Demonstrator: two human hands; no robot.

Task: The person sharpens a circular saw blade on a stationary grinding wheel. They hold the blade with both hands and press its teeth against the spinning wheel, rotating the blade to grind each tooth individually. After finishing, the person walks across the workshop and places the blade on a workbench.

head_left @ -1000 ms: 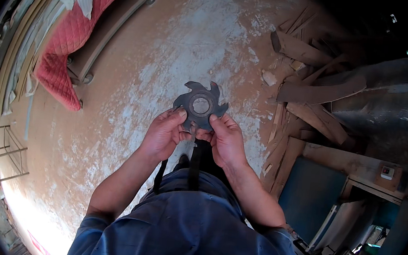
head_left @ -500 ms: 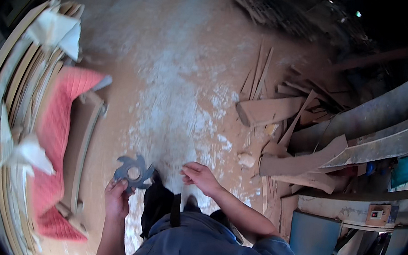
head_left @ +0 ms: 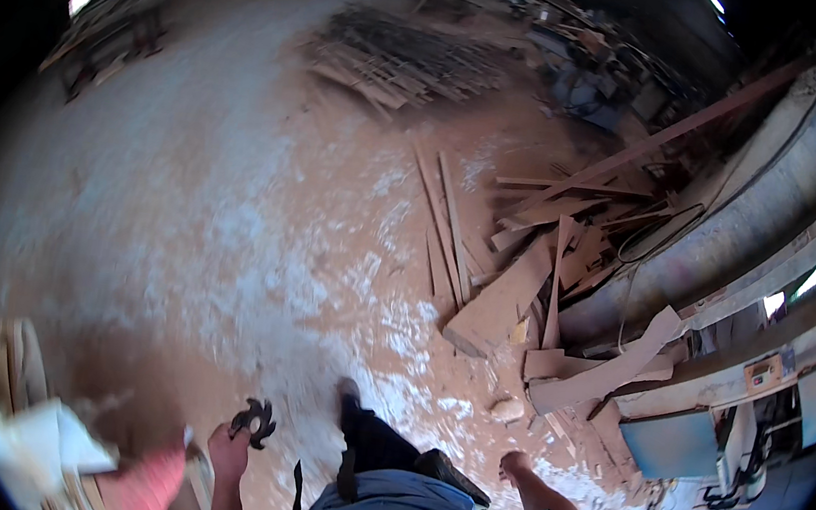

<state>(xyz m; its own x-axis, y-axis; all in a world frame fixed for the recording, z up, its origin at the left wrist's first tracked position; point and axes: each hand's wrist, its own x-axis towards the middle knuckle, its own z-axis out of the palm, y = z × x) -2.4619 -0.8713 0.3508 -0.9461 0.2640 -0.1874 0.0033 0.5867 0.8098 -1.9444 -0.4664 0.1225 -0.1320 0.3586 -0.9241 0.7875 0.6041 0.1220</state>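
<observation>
My left hand [head_left: 227, 452] is closed on the rim of a dark cutter disc [head_left: 254, 423]. The disc has several hooked teeth and a round hole in its middle. It is held out over the floor, to the left of my legs. To the right of my body hangs my right hand [head_left: 512, 465], with its fingers curled in and no object visible in them. It touches nothing and is nearest to the wood scraps on the floor.
Wood offcuts [head_left: 504, 296] lie piled ahead on the right, beside a large curved grey machine body [head_left: 734, 222]. A heap of thin strips [head_left: 400, 63] lies farther ahead. At lower left are stacked boards with a white cloth [head_left: 55, 441] and a red quilted cloth [head_left: 150, 488]. Dust covers the floor [head_left: 220, 224].
The view has swung up and ahead, and the stacked boards have slid to the lower left. My right hand has dropped from in front of my body to its right side. The disc stays in my left hand.
</observation>
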